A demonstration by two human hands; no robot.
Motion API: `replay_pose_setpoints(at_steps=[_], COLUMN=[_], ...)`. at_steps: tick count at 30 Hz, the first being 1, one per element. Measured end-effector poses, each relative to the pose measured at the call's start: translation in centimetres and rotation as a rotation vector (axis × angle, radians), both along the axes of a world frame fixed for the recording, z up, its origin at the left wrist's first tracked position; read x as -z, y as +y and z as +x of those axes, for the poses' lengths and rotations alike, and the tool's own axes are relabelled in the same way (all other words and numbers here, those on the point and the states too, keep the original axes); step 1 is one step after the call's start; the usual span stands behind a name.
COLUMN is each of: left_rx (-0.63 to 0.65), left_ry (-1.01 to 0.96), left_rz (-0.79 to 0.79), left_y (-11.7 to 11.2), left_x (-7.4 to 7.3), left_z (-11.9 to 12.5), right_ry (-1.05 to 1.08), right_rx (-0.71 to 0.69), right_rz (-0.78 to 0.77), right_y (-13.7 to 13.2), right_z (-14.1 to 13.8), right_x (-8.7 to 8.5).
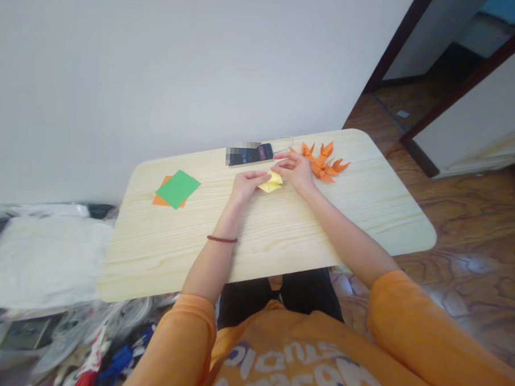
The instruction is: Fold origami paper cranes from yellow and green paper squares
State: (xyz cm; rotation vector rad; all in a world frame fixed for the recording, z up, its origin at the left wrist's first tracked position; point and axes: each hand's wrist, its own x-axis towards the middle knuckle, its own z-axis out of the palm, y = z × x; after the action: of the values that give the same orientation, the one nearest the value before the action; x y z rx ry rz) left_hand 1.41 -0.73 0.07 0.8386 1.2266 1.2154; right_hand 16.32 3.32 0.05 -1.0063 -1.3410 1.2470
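A small folded piece of yellow paper (271, 184) is between my two hands, just above or on the table's middle. My left hand (246, 184) pinches its left side with thumb and fingers. At the upper right of the paper, my right hand (296, 169) has its thumb and index finger closed on the edge, with other fingers stretched out. Several folded orange paper pieces (325, 162) with pointed tips lie in a pile right beside my right hand.
A phone (250, 154) with a lit screen lies at the table's back edge, a white cable (290, 138) near it. On the left, a green paper square (178, 189) overlaps an orange sheet (161, 200). The pale wooden table (152, 256) stands against a wall; bags and clutter sit left.
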Motion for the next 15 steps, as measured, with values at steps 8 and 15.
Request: replay_pose_setpoints(at_steps=[8,15], left_rx=[-0.001,-0.002], left_ry=[0.014,0.061], left_rz=[-0.005,0.060], left_y=[0.08,0.24], left_x=[0.06,0.50], left_z=[-0.11,-0.17], right_ry=[-0.008,-0.076], right_rx=[-0.023,-0.078], right_rz=[0.006,0.084], right_y=[0.36,0.00], right_z=[0.28,0.01], right_x=[0.18,-0.10])
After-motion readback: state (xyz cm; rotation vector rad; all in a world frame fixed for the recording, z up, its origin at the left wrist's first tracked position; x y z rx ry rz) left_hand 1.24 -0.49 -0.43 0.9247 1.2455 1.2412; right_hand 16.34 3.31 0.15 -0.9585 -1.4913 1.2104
